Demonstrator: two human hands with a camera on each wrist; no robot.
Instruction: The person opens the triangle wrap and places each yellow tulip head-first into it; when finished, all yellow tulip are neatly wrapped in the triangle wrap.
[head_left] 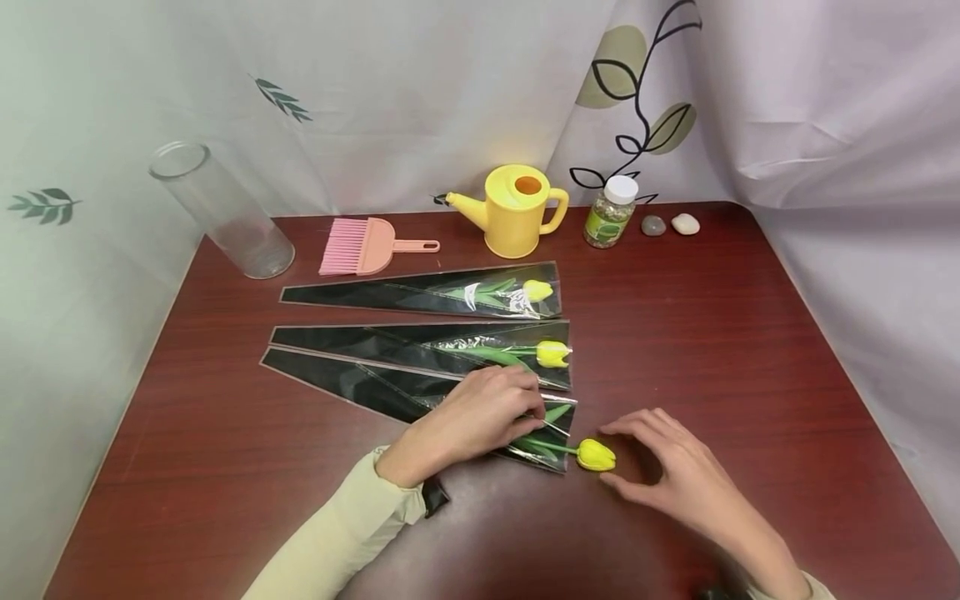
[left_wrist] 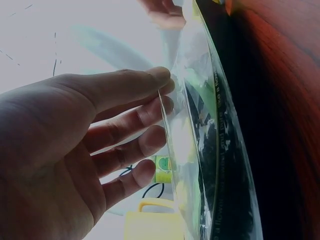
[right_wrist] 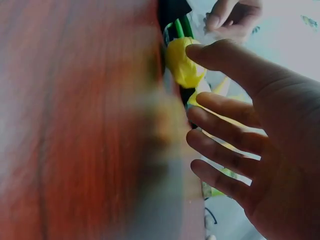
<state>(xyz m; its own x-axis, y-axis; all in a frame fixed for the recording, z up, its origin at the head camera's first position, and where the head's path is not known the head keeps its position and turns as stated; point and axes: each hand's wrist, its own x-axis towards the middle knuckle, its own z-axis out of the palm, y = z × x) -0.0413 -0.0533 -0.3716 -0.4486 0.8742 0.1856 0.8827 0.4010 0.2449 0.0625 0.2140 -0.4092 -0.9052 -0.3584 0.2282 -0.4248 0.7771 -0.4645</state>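
Three black-and-clear cellophane sleeves lie side by side on the dark red table (head_left: 712,333), each with a yellow tulip. My left hand (head_left: 536,408) rests on the nearest sleeve (head_left: 352,385) at its wide mouth. In the left wrist view the straight fingers of this hand (left_wrist: 162,115) touch the clear film's edge (left_wrist: 192,150). The nearest tulip's bloom (head_left: 596,455) sticks out past the sleeve mouth. My right hand (head_left: 622,462) hovers around the bloom with relaxed, spread fingers. In the right wrist view that hand's (right_wrist: 197,75) thumb tip lies against the bloom (right_wrist: 181,67).
The other two sleeved tulips (head_left: 552,353) (head_left: 537,290) lie farther back. Behind them stand a leaning glass cylinder (head_left: 221,208), a pink brush (head_left: 360,246), a yellow watering can (head_left: 517,208), a white-capped jar (head_left: 611,212) and two pebbles (head_left: 652,225) (head_left: 685,223). Curtains hang behind the table.
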